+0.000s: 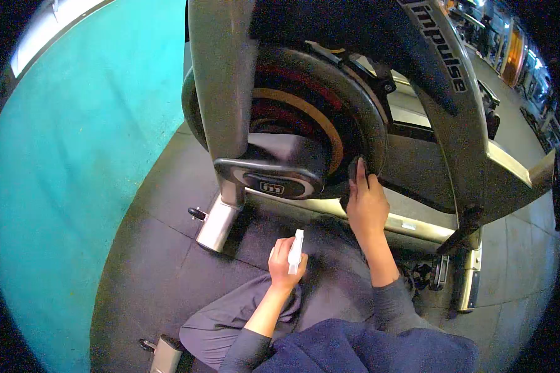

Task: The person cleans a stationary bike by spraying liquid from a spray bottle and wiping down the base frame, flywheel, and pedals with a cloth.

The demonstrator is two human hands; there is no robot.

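Observation:
My left hand (282, 258), above my lap, is closed around a white object that looks like a spray bottle (296, 248), seen from above; its lower part is hidden by the hand. My right hand (368, 205) reaches forward to the lower right rim of the large flywheel (374, 118) of an exercise bike. A dark cloth-like piece (353, 169) is under its fingers, against the wheel; its exact shape is hard to make out. Just left of that hand sits the black cover with a logo (272, 187) in front of the wheel.
The bike's grey upright (221, 81) and the frame lettered "Impulse" (466, 118) flank the wheel. A silver foot (218, 227) with a small black wheel rests on dark floor tiles (149, 248). Teal flooring (62, 168) lies left. More gym equipment (535, 68) stands far right.

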